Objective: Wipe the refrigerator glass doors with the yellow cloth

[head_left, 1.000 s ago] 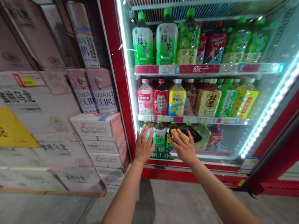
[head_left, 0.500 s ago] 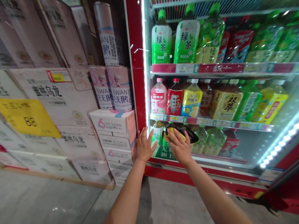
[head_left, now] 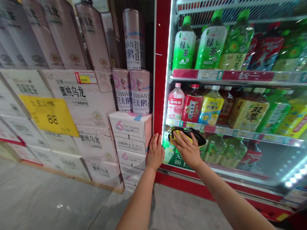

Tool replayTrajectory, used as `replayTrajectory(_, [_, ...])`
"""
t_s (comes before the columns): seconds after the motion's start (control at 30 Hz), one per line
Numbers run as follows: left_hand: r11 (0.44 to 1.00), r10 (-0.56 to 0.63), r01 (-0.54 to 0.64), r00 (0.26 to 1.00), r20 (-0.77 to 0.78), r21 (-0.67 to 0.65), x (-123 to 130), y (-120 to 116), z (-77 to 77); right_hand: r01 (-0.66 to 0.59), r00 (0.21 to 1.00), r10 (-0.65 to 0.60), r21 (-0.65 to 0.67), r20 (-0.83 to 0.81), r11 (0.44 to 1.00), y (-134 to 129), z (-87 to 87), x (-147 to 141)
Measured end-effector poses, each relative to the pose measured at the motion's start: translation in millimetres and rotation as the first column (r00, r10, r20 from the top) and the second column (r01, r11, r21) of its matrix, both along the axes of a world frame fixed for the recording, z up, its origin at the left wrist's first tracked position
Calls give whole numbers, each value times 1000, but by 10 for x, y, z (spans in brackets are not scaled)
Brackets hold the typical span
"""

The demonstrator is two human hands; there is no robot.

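My right hand (head_left: 185, 147) is pressed on a yellow-and-black cleaning pad (head_left: 199, 138) with a pointed end, its fingers spread over the yellow part. The pad lies against the glass front of a lit drinks fridge (head_left: 161, 64), level with the lowest shelf and hiding some bottles there. My left hand (head_left: 155, 152) rests flat on the red frame at the fridge's left edge, fingers stretched upward and holding nothing. Just left of it are stacked white SIX SWAN boxes (head_left: 130, 129). Behind the glass, green tea bottles (head_left: 184, 48) stand on the upper shelf.
Two tall cans (head_left: 140, 92) stand on the SIX SWAN boxes, with another can (head_left: 134, 38) above. Further left are stacked beer cartons (head_left: 92, 108) with a yellow price sign (head_left: 49, 115). Grey floor (head_left: 59, 198) lies below.
The view has turned left, so the fridge and boxes sit further right. Against the bottles, my right hand and the pad have shifted left. My left thumb has drawn in closer to its fingers.
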State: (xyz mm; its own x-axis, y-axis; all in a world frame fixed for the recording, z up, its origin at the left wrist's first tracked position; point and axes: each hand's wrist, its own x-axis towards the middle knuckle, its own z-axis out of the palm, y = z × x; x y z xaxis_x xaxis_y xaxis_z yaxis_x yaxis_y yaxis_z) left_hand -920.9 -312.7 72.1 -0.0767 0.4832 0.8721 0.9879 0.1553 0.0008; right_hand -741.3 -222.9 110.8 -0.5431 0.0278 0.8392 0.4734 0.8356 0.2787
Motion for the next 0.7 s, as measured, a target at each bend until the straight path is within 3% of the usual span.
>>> replayTrajectory(0.1, [1000, 13, -13, 1000, 3, -4, -3, 3, -50, 1, 1000, -3, 68, 30, 998, -17, 66, -61])
replayTrajectory(0.3, [997, 73, -73, 997, 21, 3, 15, -6, -75, 28, 998, -19, 145, -62, 989, 3, 527, -287])
replayTrajectory(0.5, [997, 79, -79, 997, 4, -5, -7, -23, -105, -17, 1000, 16, 169, 2, 986, -51, 606, -441])
replayTrajectory(0.6, [996, 83, -84, 996, -21, -28, -34, -24, -132, -30, 999, 23, 200, 40, 979, -29, 855, -559])
replayTrajectory(0.7, [995, 95, -96, 995, -18, -30, -42, -17, -145, 37, 998, -27, 171, -59, 985, -22, 1038, -607])
